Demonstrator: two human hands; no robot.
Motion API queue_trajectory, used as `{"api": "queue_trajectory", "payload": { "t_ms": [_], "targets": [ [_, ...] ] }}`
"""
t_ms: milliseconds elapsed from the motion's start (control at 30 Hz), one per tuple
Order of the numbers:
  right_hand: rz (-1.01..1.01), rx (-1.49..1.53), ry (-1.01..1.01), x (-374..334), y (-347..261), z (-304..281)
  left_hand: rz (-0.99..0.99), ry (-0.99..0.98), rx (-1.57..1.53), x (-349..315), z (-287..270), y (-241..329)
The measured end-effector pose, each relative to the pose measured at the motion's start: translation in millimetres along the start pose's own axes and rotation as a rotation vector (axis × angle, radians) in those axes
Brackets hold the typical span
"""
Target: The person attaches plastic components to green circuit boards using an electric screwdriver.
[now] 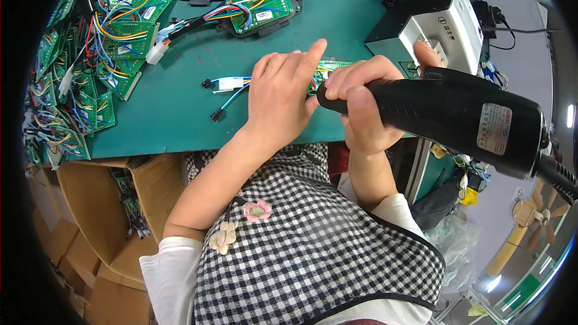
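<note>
My right hand (364, 120) is wrapped round the front part of a black electric screwdriver (445, 108). Its narrow nose is over a small green circuit board (330, 66), and a cable leaves its rear end. The bit itself cannot be seen. Across the board's left side lies my left hand (274, 99), its index finger stretched out and its other fingers bent down over it, holding it on the table. Most of the board is hidden by both hands. Blue and yellow wires with a white connector (229, 84) stick out to the left of my left hand.
A wired green board in a black housing (265, 9) lies beyond my hands on the green table (174, 126). Several wired boards (123, 42) are piled at left. A silver and black box (442, 30) stands at right. Below the left edge is an open cardboard box (90, 210).
</note>
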State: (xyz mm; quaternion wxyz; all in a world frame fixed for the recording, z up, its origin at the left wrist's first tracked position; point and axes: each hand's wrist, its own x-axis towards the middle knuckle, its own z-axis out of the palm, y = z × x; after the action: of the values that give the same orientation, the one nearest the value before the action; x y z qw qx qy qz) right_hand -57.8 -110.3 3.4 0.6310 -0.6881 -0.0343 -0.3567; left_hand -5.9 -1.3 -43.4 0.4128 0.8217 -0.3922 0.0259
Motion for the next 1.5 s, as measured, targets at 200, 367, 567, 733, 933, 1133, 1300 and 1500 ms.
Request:
{"api": "queue_trajectory", "payload": {
  "t_ms": [200, 367, 567, 733, 933, 1133, 1300, 1500],
  "targets": [
    [-0.057, -0.165, -0.112, 12, -1, -4, -0.023, 0.009, -0.024, -1, 0, 1],
    [0.095, 0.062, 0.084, 10, -10, 4, -0.025, -0.003, -0.020, 0, 0, 2],
    [0.174, 0.033, 0.008, 10, -12, 9, 0.031, 0.034, 0.030, 0, 3, -3],
    [0.184, 0.055, -0.126, 16, -11, 17, 0.001, 0.045, 0.012, 0, 3, -1],
    [0.239, 0.039, -0.225, 22, -11, 21, -0.024, 0.067, -0.007, -4, 5, -2],
    [0.015, 0.098, -0.683, 46, 8, 11, 0.001, 0.163, -0.014, -5, 9, -7],
    [-0.078, 0.136, -0.824, 48, 15, 11, 0.003, 0.253, -0.190, 5, -2, -1],
    [0.334, 0.092, -0.381, 22, 1, -5, -0.037, 0.142, -0.053, -6, -5, -4]
  ]
}}
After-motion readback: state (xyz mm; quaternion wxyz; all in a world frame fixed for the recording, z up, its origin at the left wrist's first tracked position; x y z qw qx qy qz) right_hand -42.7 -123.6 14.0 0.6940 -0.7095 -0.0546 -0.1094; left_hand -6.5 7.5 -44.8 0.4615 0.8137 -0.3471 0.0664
